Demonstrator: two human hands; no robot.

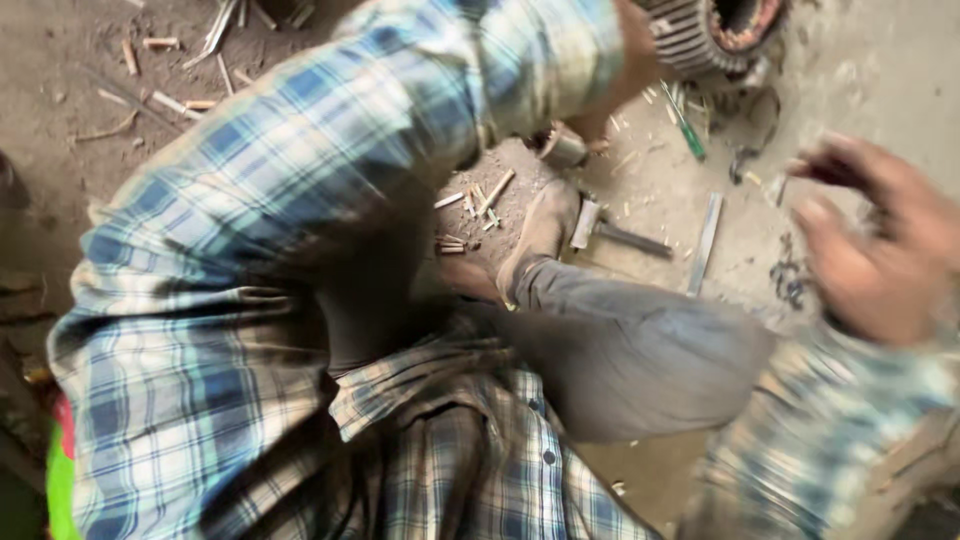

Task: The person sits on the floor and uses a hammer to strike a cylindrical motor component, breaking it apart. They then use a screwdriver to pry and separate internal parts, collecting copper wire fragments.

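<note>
My left arm, in a blue plaid sleeve, reaches across the view to the dusty floor. My left hand (pixel 603 125) is mostly hidden by the sleeve; its fingers rest at a small round metal piece (pixel 562 148), and the grip is unclear. My right hand (pixel 872 252) hovers blurred at the right, fingers apart and holding nothing. It is above the floor, to the right of a flat metal strip (pixel 706 240). A ribbed motor stator (pixel 712 32) lies at the top, just beyond my left hand.
My foot (pixel 540 235) and bent knee in grey trousers (pixel 640 350) fill the middle. A hammer (pixel 605 230) lies beside the foot, and a green-handled screwdriver (pixel 686 127) lies nearer the stator. Short wooden sticks (pixel 488 195) and scraps litter the dirt floor.
</note>
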